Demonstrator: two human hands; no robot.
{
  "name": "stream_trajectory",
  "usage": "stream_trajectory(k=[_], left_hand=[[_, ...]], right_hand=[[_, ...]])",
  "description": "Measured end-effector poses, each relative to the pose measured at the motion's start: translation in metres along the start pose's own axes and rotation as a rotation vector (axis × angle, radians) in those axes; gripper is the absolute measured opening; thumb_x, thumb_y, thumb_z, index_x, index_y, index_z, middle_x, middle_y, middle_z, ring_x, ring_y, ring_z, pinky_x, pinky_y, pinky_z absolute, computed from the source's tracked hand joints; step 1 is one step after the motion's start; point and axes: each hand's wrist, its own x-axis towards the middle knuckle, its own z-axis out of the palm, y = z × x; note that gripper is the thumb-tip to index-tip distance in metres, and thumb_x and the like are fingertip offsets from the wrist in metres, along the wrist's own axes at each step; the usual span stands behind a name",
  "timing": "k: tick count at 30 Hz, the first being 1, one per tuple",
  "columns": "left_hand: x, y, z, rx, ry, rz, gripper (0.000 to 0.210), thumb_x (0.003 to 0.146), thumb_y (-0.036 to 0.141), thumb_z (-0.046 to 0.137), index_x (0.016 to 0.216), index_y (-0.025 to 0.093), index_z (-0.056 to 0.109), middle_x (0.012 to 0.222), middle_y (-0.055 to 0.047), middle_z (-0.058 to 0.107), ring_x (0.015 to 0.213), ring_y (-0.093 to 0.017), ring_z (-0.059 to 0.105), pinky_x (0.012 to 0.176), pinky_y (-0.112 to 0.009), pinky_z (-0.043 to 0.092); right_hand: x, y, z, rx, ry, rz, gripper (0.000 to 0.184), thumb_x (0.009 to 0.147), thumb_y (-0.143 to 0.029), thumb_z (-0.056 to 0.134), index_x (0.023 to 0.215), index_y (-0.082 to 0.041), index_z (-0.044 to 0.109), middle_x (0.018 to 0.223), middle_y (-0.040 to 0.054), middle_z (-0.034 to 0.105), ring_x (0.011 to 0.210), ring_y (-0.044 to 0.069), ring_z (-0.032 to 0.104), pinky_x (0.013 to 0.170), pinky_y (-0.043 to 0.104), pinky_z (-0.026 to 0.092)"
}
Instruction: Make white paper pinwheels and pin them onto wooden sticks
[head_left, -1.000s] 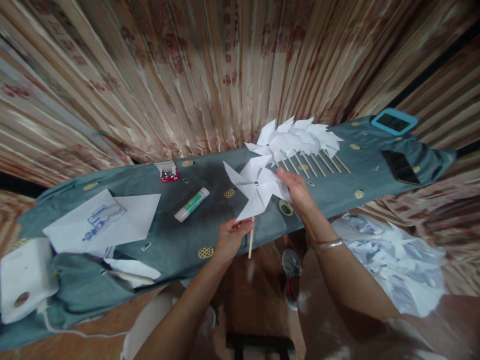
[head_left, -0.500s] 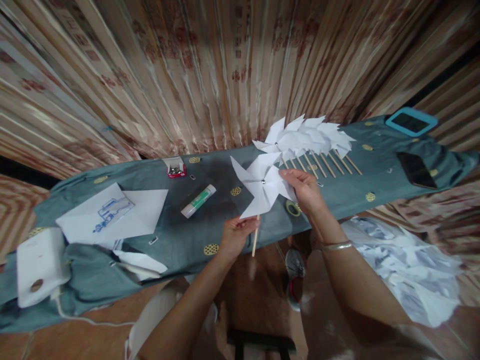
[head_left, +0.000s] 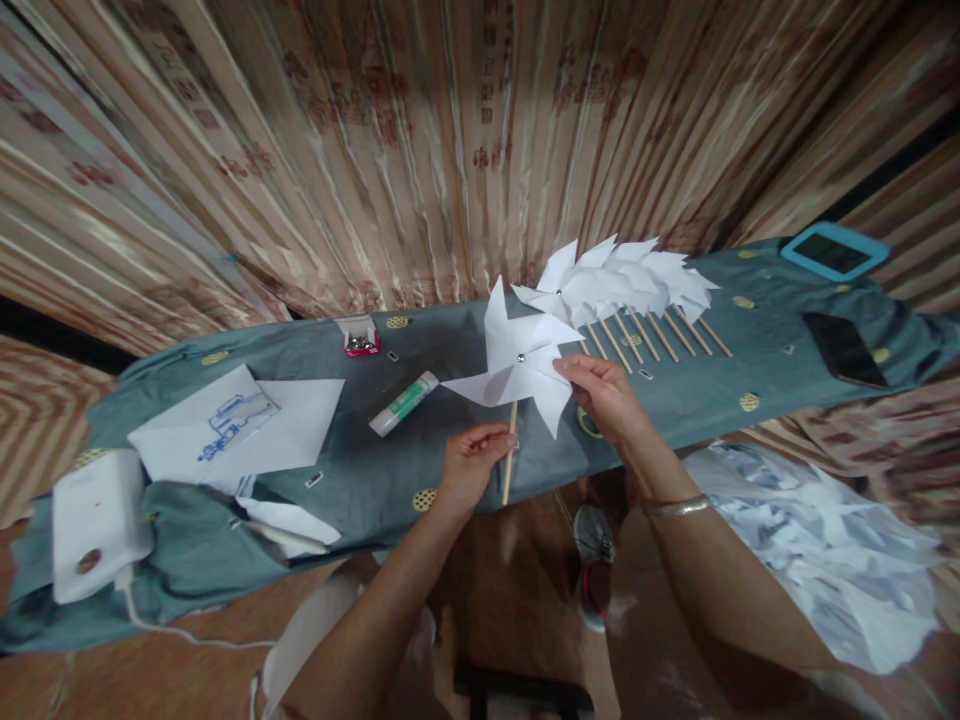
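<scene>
A white paper pinwheel (head_left: 504, 376) with a silver pin at its hub is held up over the front part of the table. My left hand (head_left: 474, 465) is closed round its thin wooden stick (head_left: 509, 478), just below the blades. At the pinwheel's right side, my right hand (head_left: 606, 393) pinches the edge of a blade between thumb and fingers. Behind it, several finished-looking pinwheels (head_left: 630, 278) lie overlapped in a row, their sticks pointing toward me. A ring of tape (head_left: 589, 424) is partly hidden by my right hand.
On the grey-green tablecloth (head_left: 420, 465) lie a glue stick (head_left: 405, 403), a small red box of pins (head_left: 361, 340), paper sheets (head_left: 315, 425) and a white device (head_left: 101, 515) with a cable. A phone (head_left: 844, 350) and blue-framed tablet (head_left: 835, 251) sit right. A bag of paper scraps (head_left: 817, 550) stands below.
The pinwheel's blades have turned about the hub, so different blades point left and up. Both hands stay on it. The whole view has shifted slightly.
</scene>
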Motion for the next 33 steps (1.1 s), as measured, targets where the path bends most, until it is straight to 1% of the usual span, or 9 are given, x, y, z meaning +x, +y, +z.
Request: stream_trajectory(k=[8,12,17,21,25,29,33], left_hand=[[0.001,-0.001,0.000,-0.028,0.012,0.008,0.026,0.047,0.030,0.086,0.068,0.018,0.077,0.062,-0.001,0.070,0.058,-0.010,0.056,0.061,-0.022,0.045],[0.001,-0.001,-0.001,-0.069,0.014,0.010,0.029,0.044,0.029,0.088,0.069,0.017,0.077,0.064,-0.002,0.071,0.059,-0.011,0.058,0.063,-0.023,0.046],[-0.001,0.000,0.000,-0.027,-0.004,0.046,0.028,0.050,0.033,0.087,0.071,0.017,0.078,0.064,-0.001,0.071,0.059,-0.011,0.056,0.062,-0.023,0.044],[0.000,0.000,0.000,-0.050,0.013,0.056,0.030,0.046,0.033,0.088,0.069,0.017,0.078,0.068,-0.002,0.073,0.062,-0.012,0.058,0.065,-0.025,0.047],[0.001,0.000,-0.001,-0.037,0.014,0.037,0.029,0.047,0.032,0.088,0.070,0.017,0.078,0.067,-0.002,0.073,0.061,-0.012,0.059,0.066,-0.025,0.048],[0.001,0.000,-0.002,-0.019,0.018,0.040,0.028,0.048,0.032,0.087,0.071,0.017,0.078,0.069,-0.003,0.074,0.062,-0.013,0.061,0.067,-0.027,0.050],[0.001,-0.001,-0.003,-0.027,0.029,0.053,0.027,0.049,0.030,0.087,0.071,0.017,0.078,0.072,-0.004,0.075,0.065,-0.014,0.063,0.068,-0.027,0.050]], right_hand=[[-0.005,0.006,0.004,0.007,-0.076,0.037,0.035,0.059,-0.046,0.084,0.053,-0.020,0.062,0.051,-0.0051,0.052,0.050,0.008,0.043,0.050,0.021,0.034],[-0.009,0.006,0.009,-0.019,-0.102,0.048,0.038,0.060,-0.049,0.084,0.052,-0.020,0.060,0.050,-0.0041,0.054,0.050,0.008,0.045,0.052,0.022,0.035],[-0.014,0.006,0.016,-0.044,-0.140,0.059,0.040,0.060,-0.052,0.082,0.053,-0.020,0.061,0.052,-0.0024,0.059,0.052,0.009,0.050,0.056,0.023,0.038],[-0.016,0.006,0.021,-0.056,-0.143,0.079,0.042,0.057,-0.055,0.083,0.052,-0.020,0.062,0.052,-0.0019,0.061,0.052,0.010,0.051,0.055,0.024,0.039],[-0.019,0.004,0.024,-0.064,-0.144,0.077,0.043,0.056,-0.057,0.083,0.051,-0.020,0.063,0.053,-0.0017,0.062,0.051,0.009,0.052,0.054,0.023,0.039],[-0.020,0.001,0.023,-0.122,-0.160,0.065,0.045,0.060,-0.062,0.079,0.053,-0.019,0.067,0.053,0.0002,0.065,0.049,0.009,0.051,0.051,0.023,0.039],[-0.016,-0.006,0.012,-0.104,-0.146,0.084,0.047,0.057,-0.064,0.079,0.059,-0.018,0.072,0.055,0.0034,0.069,0.045,0.009,0.050,0.046,0.023,0.038]])
